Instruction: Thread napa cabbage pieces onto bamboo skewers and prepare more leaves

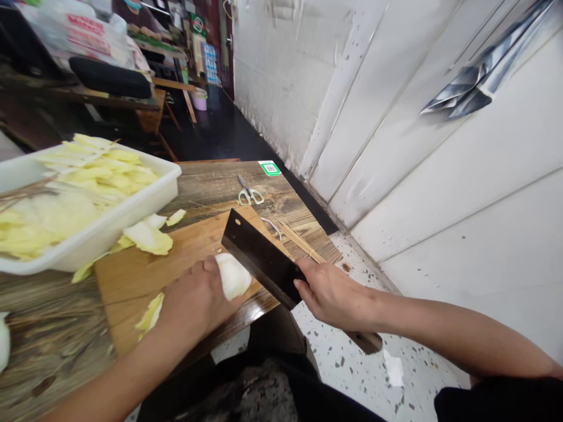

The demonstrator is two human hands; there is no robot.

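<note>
My left hand is wrapped round a head of napa cabbage, pressing it on the wooden cutting board. Its pale cut base faces right; the rest is hidden under the fingers. In my right hand is a dark cleaver, gripped by its handle. The blade hangs just right of the cabbage base, and whether it touches cannot be told. Loose cabbage leaves lie at the board's far left corner, and another leaf piece is beside my left wrist.
A white plastic tub of cabbage leaves and skewers stands at left. Scissors, a bundle of thin sticks and a green QR card lie on the wooden table. A white wall runs along the right. Another person sits far back.
</note>
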